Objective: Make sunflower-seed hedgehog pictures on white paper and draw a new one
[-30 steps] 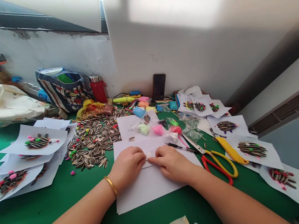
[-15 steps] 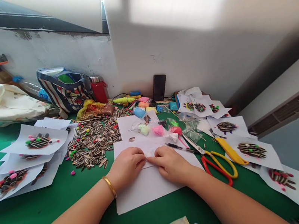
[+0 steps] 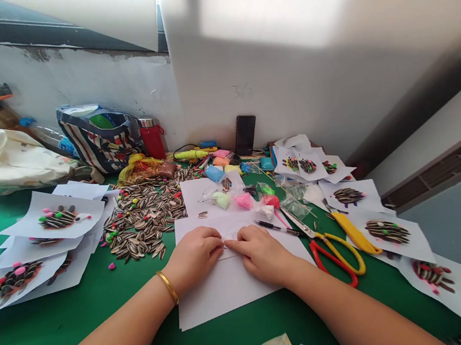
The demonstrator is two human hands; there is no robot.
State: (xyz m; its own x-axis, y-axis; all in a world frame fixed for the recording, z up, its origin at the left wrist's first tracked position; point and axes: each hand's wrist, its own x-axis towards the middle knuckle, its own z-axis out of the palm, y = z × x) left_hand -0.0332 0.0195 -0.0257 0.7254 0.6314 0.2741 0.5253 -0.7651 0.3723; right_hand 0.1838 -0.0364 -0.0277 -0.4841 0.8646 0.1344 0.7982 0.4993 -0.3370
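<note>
White paper sheets (image 3: 227,289) lie on the green table in front of me. My left hand (image 3: 198,256), a gold bangle at its wrist, rests on them with fingers curled together. Close to its fingertips, my right hand (image 3: 263,252) presses the paper with its index finger stretched out and the other fingers bent. What the fingertips pinch, if anything, is too small to make out. Faint marks show on the paper just beyond the hands. A black pen (image 3: 278,227) lies right of my right hand, near scissors (image 3: 330,247) with red and yellow handles.
Striped seeds (image 3: 141,218) are heaped at left. Seed-decorated papers lie in a left stack (image 3: 34,247) and along the right (image 3: 398,233). Behind stand colourful clay packets (image 3: 215,173), a phone (image 3: 246,134), a red flask (image 3: 152,139) and bags. A yellow cutter (image 3: 354,233) lies beside the scissors.
</note>
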